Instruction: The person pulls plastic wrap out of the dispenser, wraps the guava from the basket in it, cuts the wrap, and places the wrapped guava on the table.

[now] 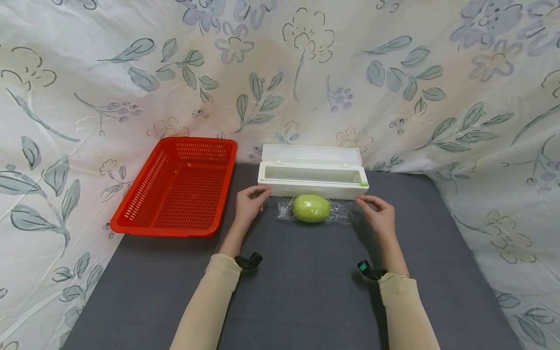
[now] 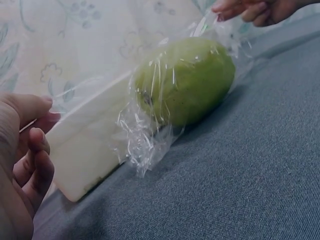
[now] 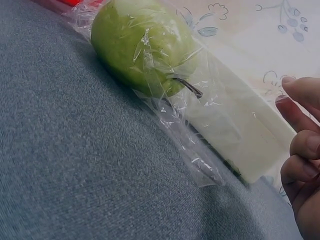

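An oval green fruit point(image 1: 311, 208) with a stem lies wrapped in clear cling film point(image 2: 142, 142), its loose ends crumpled at both sides. Right behind it stands a long white cling film box point(image 1: 306, 188) with its lid tipped back. At the box's left front corner, my left hand point(image 1: 250, 206) brings thumb and forefinger together in a pinch on what looks like clear film. My right hand point(image 1: 379, 215) pinches likewise at the right front corner, its other fingers curled. The film between the fingers is barely visible.
A red plastic basket point(image 1: 175, 231) stands left of the box. A small green slider point(image 1: 364, 183) sits at the box's right front edge. Dark grey cloth point(image 1: 306, 291) covers the table, and a flowered curtain point(image 1: 393, 97) hangs behind and along the sides.
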{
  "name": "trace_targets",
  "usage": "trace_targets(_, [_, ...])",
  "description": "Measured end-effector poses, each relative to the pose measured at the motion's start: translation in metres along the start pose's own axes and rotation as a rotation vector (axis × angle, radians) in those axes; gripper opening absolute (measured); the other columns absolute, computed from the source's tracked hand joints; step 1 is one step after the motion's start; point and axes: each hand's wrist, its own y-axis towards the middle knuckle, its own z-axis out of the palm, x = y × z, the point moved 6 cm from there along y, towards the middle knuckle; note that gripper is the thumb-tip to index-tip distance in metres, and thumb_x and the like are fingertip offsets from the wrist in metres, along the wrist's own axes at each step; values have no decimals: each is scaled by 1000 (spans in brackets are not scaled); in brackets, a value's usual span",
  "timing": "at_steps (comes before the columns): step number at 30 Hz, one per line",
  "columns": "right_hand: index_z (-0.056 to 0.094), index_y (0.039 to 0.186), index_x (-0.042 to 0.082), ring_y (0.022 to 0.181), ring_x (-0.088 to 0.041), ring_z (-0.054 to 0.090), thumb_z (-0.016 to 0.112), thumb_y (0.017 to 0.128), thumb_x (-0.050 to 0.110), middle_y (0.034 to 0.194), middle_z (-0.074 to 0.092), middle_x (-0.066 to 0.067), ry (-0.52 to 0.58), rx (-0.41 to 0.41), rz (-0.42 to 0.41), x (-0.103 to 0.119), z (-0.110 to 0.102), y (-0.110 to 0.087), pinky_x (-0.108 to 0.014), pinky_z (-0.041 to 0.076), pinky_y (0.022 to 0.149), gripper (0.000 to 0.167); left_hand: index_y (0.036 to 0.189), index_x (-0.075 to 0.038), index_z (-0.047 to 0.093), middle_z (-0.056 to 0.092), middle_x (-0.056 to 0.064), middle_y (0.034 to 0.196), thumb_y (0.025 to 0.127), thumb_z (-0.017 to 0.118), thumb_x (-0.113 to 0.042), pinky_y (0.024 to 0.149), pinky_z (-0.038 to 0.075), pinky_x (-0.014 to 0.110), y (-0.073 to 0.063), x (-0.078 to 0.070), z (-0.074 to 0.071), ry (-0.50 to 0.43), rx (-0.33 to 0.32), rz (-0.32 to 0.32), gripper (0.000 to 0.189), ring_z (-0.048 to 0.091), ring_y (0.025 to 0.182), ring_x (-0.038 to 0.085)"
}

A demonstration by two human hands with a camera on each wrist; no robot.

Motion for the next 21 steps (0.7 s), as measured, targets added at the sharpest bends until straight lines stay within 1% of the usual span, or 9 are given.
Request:
trace_targets(2, [79, 109, 4, 49, -4, 37, 81, 97, 24, 99, 70, 16, -10, 4, -12, 0, -1, -1, -21, 35, 48, 24, 106, 3, 82, 73, 0, 81, 92, 84, -8, 44, 40, 21, 0, 1, -1, 2, 12, -1, 18, 45, 41, 10])
trace_targets(3, [79, 111, 2, 49, -4, 37, 81, 97, 24, 99, 70, 16, -14, 6, -18, 0, -1, -1, -21, 35, 48, 27, 105, 2, 82, 72, -3, 80, 91, 85, -10, 44, 41, 21, 2, 6, -2, 1, 22, 5, 19, 45, 41, 8])
trace_targets(5, [78, 112, 0, 48, -4, 37, 82, 97, 23, 99, 70, 16, -18, 13, -25, 1, -2, -2, -21, 34, 48, 28, 105, 2, 82, 71, -6, 78, 91, 85, -9, 44, 41, 21, 1, 6, -3, 9, 36, 12, 18, 46, 41, 8])
trace_targets(9, [78, 114, -2, 46, -4, 36, 82, 96, 20, 99, 70, 20, -42, 32, -29, 1, -4, -3, -22, 34, 47, 29, 104, 2, 81, 72, -6, 82, 91, 84, -7, 44, 41, 22, 1, 6, -5, 22, 57, 22, 16, 47, 42, 8])
trace_targets(12, [78, 113, -2, 44, -4, 35, 83, 95, 19, 97, 71, 21, -54, 43, -33, -1, -6, -4, -22, 34, 46, 28, 103, 3, 80, 74, -2, 86, 91, 84, -5, 44, 41, 23, 0, 5, -7, 27, 68, 27, 16, 48, 42, 10])
trace_targets(15, [79, 109, -1, 42, -2, 34, 84, 94, 18, 96, 72, 20, -38, 41, -42, -4, -8, -5, -21, 33, 44, 25, 103, 4, 80, 75, 0, 88, 90, 85, -5, 45, 41, 23, -1, 5, -9, 27, 77, 29, 16, 48, 42, 11])
trace_targets(21, [81, 105, 1, 40, 1, 31, 84, 93, 14, 89, 74, 19, -6, 44, -74, -13, -14, -7, -19, 30, 41, 18, 102, 3, 81, 74, -3, 83, 90, 85, -5, 46, 41, 23, -5, 5, -13, 35, 99, 20, 16, 48, 44, 11])
